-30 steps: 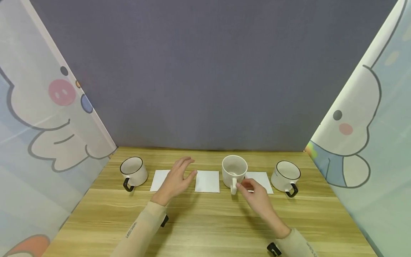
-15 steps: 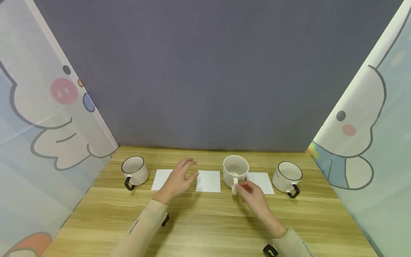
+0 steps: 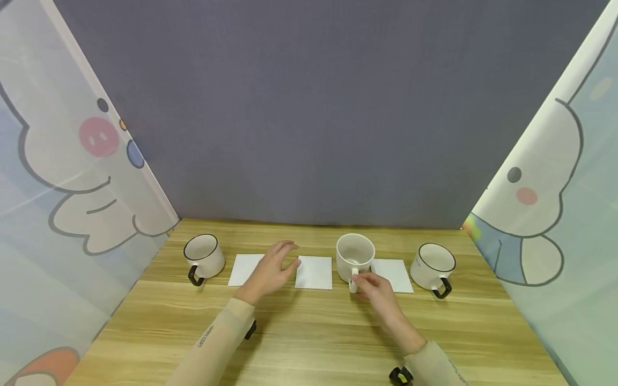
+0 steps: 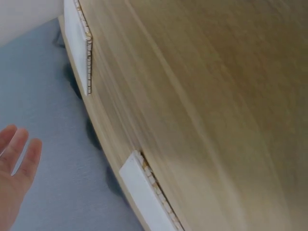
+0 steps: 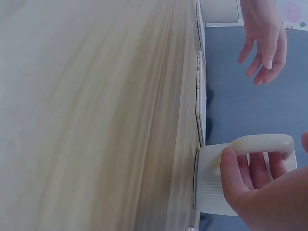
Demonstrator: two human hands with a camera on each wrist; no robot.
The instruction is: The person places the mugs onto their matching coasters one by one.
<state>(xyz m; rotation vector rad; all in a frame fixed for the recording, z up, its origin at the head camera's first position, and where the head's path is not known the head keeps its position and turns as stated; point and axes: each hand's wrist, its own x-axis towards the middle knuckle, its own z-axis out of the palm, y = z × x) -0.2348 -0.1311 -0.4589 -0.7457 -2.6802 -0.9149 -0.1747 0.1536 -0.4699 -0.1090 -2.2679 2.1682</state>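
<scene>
A plain white mug (image 3: 344, 261) stands upright between the middle and right white squares in the head view. My right hand (image 3: 383, 301) pinches its handle from the right, thumb on the near side. In the right wrist view the fingers curl through the handle loop (image 5: 262, 143). My left hand (image 3: 269, 272) hovers palm down with fingers spread loosely, holding nothing. Beneath it lies the left white square (image 3: 241, 269), partly covered, and the middle white square (image 3: 314, 274) is just right of its fingers. The right white square (image 3: 397, 275) is partly behind my right hand.
A black-rimmed white mug (image 3: 205, 262) with a black handle stands at the far left, and a matching mug (image 3: 429, 271) at the far right. A grey panel (image 3: 309, 134) rises behind the wooden table (image 3: 309, 338); cartoon-printed sheets flank both sides.
My right hand's fingers have settled further onto the white mug's handle, and the forearm has shifted slightly left. The left hand and the mugs keep their places; the head view has shifted a little.
</scene>
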